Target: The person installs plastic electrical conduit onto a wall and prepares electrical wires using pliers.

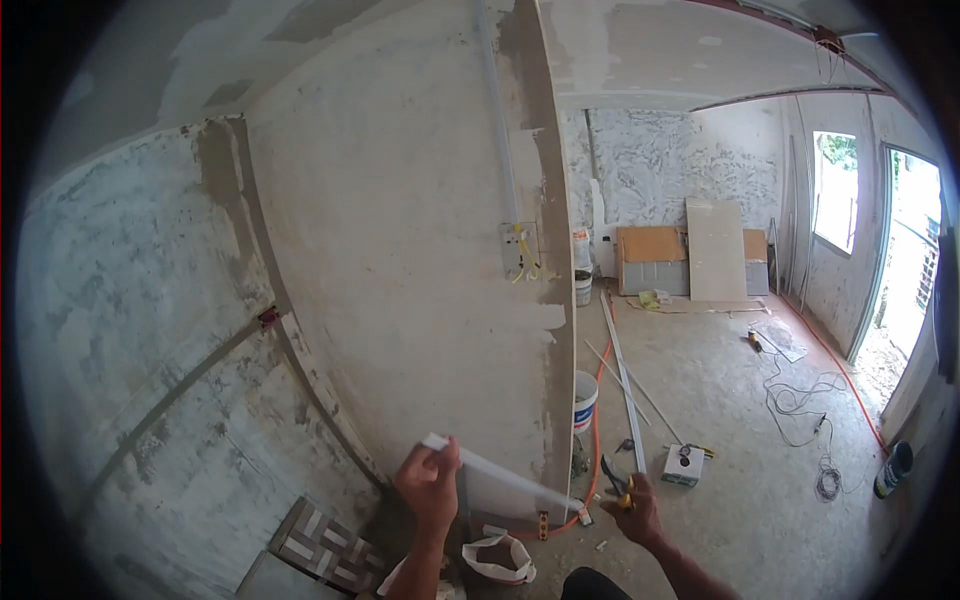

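My left hand [430,482] is closed around the upper end of a white plastic strip [500,474], which looks like cable trunking. The strip slants down to the right, its far end close to my right hand [637,512]. In that hand I grip a cutting tool, pliers or snips, with yellow handles [626,496] and dark jaws pointing up and left. Its jaws are apart from the strip. On the wall ahead, an electrical box [518,250] has yellow wires hanging out, and a white trunking [500,120] runs up from it.
An open white sack [499,558] stands below my hands. An orange hose [597,440] crosses the floor past a white bucket [585,400]. Long white strips [625,385] lie near a small white box [683,466]. Loose cable [800,400] and a dark bucket [893,470] are at right.
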Available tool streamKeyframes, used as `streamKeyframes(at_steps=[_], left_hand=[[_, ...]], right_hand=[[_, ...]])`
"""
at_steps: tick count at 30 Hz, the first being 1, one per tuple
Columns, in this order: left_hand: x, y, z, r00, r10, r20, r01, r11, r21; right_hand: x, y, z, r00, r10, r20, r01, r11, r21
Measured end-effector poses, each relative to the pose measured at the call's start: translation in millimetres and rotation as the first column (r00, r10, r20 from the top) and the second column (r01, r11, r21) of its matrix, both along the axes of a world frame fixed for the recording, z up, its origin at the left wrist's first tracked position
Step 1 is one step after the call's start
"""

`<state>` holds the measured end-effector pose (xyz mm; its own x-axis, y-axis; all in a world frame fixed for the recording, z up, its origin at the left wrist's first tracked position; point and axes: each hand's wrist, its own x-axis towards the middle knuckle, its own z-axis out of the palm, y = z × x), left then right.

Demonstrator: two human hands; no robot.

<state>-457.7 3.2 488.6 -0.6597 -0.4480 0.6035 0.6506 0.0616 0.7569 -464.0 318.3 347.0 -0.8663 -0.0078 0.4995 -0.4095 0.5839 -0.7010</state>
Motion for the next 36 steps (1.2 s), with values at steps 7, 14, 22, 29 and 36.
streamKeyframes(at_steps=[7, 14, 22, 29, 36], left_hand=[[-142, 79, 179, 0.952, -0.094, -0.293, 0.120, 0.990, 0.071], [-247, 120, 379, 0.936, -0.120, -0.330, 0.187, 0.966, 0.179], [-335, 128, 537, 0.870, -0.219, -0.442, 0.362, 0.892, 0.270], [-407, 141, 618, 0.783, 0.261, -0.565, -0.238, 0.964, 0.116], [-459, 161, 655, 0.631, 0.520, -0.576, -0.559, 0.819, 0.127]], right_hand=[[-106, 25, 245, 0.884, -0.068, -0.463, 0.092, 0.995, 0.029], [-201, 78, 465, 0.692, 0.018, -0.722, 0.231, 0.941, 0.246], [-275, 106, 630, 0.263, 0.095, -0.960, 0.596, 0.767, 0.240], [-302, 111, 736, 0.121, 0.134, -0.984, 0.765, 0.619, 0.178], [-310, 117, 801, 0.052, 0.121, -0.991, 0.903, 0.419, 0.098]])
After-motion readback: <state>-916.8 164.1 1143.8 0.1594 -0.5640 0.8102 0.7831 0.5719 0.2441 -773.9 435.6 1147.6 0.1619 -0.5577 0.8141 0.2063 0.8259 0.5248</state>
